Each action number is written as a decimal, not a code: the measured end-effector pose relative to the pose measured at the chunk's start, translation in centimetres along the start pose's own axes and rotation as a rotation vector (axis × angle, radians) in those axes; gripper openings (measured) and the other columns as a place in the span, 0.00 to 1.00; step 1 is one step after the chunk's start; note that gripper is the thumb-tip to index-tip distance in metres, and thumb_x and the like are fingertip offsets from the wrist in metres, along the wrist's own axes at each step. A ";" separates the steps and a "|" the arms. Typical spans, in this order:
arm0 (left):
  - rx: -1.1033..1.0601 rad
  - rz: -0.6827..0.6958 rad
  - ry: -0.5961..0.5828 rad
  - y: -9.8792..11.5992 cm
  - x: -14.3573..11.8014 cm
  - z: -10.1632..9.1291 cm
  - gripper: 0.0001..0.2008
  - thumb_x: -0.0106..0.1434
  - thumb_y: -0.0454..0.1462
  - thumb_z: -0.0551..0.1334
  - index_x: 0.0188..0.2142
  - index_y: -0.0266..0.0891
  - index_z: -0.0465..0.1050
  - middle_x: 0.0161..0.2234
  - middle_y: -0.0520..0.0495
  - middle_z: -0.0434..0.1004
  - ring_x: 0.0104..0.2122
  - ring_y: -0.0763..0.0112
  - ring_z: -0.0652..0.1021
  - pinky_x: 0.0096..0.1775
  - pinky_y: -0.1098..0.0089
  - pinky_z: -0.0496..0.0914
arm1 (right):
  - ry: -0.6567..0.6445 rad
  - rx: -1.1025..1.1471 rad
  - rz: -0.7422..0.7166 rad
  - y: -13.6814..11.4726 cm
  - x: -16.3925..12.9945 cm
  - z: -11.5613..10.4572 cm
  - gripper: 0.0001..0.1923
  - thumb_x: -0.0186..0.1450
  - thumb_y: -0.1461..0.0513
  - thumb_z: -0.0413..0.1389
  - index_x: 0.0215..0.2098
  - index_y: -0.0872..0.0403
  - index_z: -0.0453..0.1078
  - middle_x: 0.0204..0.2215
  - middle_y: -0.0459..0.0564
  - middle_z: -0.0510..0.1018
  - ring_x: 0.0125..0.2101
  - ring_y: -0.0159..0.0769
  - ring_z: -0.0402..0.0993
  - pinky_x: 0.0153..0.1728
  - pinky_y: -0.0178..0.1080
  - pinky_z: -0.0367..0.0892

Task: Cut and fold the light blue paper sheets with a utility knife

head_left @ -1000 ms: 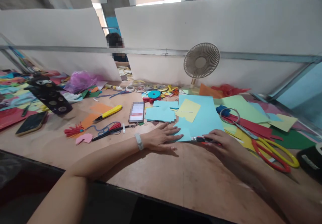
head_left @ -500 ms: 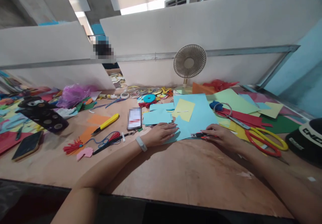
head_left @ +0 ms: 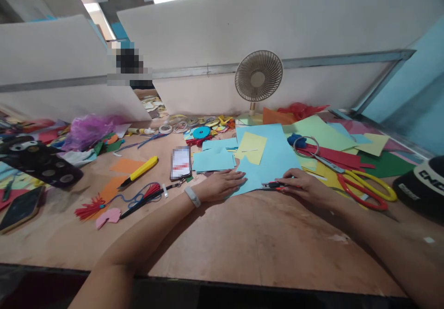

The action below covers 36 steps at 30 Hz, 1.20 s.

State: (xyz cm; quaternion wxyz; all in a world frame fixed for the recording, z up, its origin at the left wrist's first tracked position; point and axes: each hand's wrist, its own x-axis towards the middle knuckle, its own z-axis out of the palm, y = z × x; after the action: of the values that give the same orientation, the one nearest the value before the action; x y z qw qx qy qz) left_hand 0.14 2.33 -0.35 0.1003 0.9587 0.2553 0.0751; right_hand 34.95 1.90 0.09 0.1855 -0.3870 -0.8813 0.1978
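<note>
My left hand, with a pale band at the wrist, lies flat on the lower left corner of a light blue paper sheet. Fingers are stretched out and nothing shows in them. At the sheet's lower right edge, my right hand is closed on a small red-and-black tool with a metal tip pointing left; its exact kind cannot be made out. A yellow paper piece rests on the blue sheet. Just beyond my left hand is a stack of smaller blue paper pieces.
To the right lie large scissors with red and yellow handles, near a black cap-like item. Leftward are a phone, a yellow cutter knife, a red tassel and a dark bottle. A fan stands behind.
The camera view has tilted down and shifted slightly. Both hands keep nearly the same places on the blue sheet, and the tool stays in my right hand.
</note>
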 end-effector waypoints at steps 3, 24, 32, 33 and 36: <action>-0.007 0.002 0.001 0.0 0.0 0.0 0.24 0.78 0.43 0.42 0.69 0.43 0.55 0.68 0.46 0.55 0.68 0.66 0.57 0.67 0.60 0.49 | -0.022 0.021 -0.009 0.2 -0.1 -0.3 0.24 0.69 0.45 0.49 0.50 0.47 0.78 0.40 0.56 0.76 0.41 0.44 0.73 0.44 0.48 0.69; -0.022 -0.010 -0.018 0.4 0.1 -0.3 0.24 0.78 0.44 0.40 0.68 0.41 0.56 0.68 0.46 0.56 0.68 0.67 0.57 0.67 0.61 0.49 | 0.041 0.007 -0.045 -1.1 0.4 1.3 0.25 0.70 0.46 0.48 0.51 0.49 0.77 0.40 0.58 0.76 0.40 0.44 0.74 0.42 0.46 0.70; -0.050 0.002 0.001 0.3 0.1 -0.2 0.23 0.77 0.41 0.43 0.67 0.40 0.57 0.68 0.47 0.58 0.68 0.67 0.58 0.67 0.62 0.48 | 0.062 0.002 -0.089 -1.3 0.5 1.3 0.20 0.70 0.49 0.50 0.50 0.48 0.78 0.37 0.55 0.77 0.37 0.42 0.75 0.39 0.44 0.71; -0.054 0.003 0.002 0.3 0.1 -0.2 0.23 0.77 0.41 0.44 0.68 0.40 0.57 0.68 0.47 0.58 0.68 0.67 0.58 0.67 0.63 0.48 | 0.061 -0.007 -0.096 -1.4 0.6 1.4 0.20 0.70 0.49 0.50 0.51 0.48 0.78 0.37 0.56 0.77 0.38 0.42 0.75 0.39 0.44 0.71; -0.063 -0.003 0.005 0.2 0.1 -0.2 0.23 0.77 0.40 0.43 0.68 0.38 0.55 0.68 0.45 0.57 0.68 0.67 0.58 0.67 0.63 0.48 | 0.050 -0.028 -0.099 -1.8 0.7 1.7 0.20 0.71 0.51 0.49 0.52 0.48 0.77 0.38 0.56 0.77 0.38 0.42 0.75 0.39 0.44 0.72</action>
State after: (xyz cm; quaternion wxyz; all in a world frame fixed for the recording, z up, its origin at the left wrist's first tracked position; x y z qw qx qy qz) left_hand 0.30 2.22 -0.10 0.1301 0.9544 0.2546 0.0853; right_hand 32.59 0.96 -0.38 0.2114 -0.3502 -0.8972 0.1665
